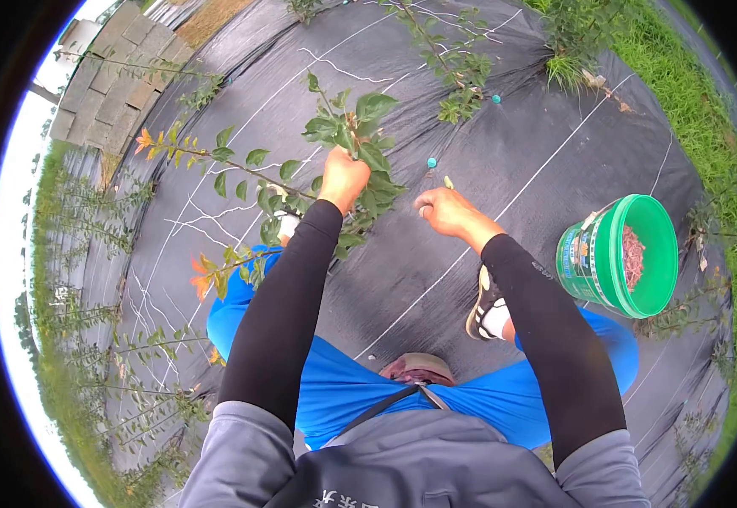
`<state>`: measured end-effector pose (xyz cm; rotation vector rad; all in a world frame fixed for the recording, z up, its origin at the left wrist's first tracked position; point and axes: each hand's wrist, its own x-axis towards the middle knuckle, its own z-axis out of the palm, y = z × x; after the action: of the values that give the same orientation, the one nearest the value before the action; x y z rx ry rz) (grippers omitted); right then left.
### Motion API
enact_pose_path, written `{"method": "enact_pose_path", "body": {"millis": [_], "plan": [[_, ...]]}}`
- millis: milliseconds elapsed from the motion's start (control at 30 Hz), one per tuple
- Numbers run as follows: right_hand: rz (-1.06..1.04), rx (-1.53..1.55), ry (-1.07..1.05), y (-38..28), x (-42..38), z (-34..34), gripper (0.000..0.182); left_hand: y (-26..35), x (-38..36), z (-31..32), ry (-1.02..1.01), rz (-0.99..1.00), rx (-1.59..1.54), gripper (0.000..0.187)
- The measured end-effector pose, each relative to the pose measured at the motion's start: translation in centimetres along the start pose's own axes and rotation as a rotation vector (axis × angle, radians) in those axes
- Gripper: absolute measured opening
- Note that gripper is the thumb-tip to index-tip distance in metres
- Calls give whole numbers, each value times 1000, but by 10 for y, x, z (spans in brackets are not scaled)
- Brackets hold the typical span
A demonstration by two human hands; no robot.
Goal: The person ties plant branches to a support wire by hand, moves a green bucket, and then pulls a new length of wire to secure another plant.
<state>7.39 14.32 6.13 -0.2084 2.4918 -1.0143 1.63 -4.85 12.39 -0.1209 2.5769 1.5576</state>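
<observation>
My left hand (347,179) is closed around the stem of a leafy young tree (374,113), with green leaves above and below the fist. To its left reaches a thin branch (254,172) whose tip has orange leaves. My right hand (451,212) is apart from the tree, at its right, with the fingers curled together. A small pale-green piece (448,182) shows at the top of these fingers; what it is I cannot make out. Below the right hand is a shoe (488,306) on the black ground sheet (411,296).
At the right stands a tilted green bucket (618,254) with reddish-brown bits (632,258) inside. Teal pegs (432,162) dot the sheet. Other young trees (457,80) grow behind, and more in rows at the left. Grass (656,76) borders the right; grey blocks (118,76) lie upper left.
</observation>
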Motion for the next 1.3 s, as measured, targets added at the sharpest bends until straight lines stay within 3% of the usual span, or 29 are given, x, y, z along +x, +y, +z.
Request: {"method": "enact_pose_path", "body": {"millis": [33, 133, 200, 333, 400, 467, 600, 667, 733, 767, 800, 900, 1000, 1133, 1267, 1300], "plan": [[10, 46, 37, 5, 12, 9, 25, -23, 9, 4, 39, 214, -66, 27], [49, 138, 57, 5, 35, 29, 24, -50, 4, -10, 91, 271, -136, 17], [82, 364, 161, 2, 51, 38, 23, -39, -27, -23, 49, 112, -423, 13], [104, 501, 246, -4, 77, 58, 23, -51, -62, -35, 163, 295, -372, 11], [138, 487, 318, -8, 85, 63, 23, -54, -71, -44, 142, 283, -279, 10], [163, 564, 351, -1, 96, 74, 21, -61, -78, -48, 90, 394, -218, 9], [151, 655, 472, -1, 106, 82, 17, -78, -89, -51, -54, 334, -415, 15], [138, 610, 448, -4, 105, 85, 13, -77, -88, -49, -78, 463, -256, 16], [142, 502, 390, -8, 104, 89, 12, -71, -92, -45, -83, 451, -181, 17], [124, 515, 366, -2, 108, 98, 29, -74, -92, -46, -125, 445, -169, 21], [117, 503, 350, 6, 111, 106, 29, -80, -94, -46, -143, 455, -159, 23], [223, 309, 402, -2, 116, 111, 61, -67, -99, -48, -105, 383, -167, 20], [393, 249, 440, -22, 128, 108, 60, -68, -100, -47, -128, 380, -151, 20], [144, -159, 488, -10, 131, 114, 58, -73, -101, -36, -95, 440, -129, 22], [162, -213, 338, -5, 125, 104, 56, -69, -101, -41, -116, 408, -165, 25], [49, -211, 384, 3, 125, 106, 49, -69, -101, -41, -110, 400, -166, 25]]}}
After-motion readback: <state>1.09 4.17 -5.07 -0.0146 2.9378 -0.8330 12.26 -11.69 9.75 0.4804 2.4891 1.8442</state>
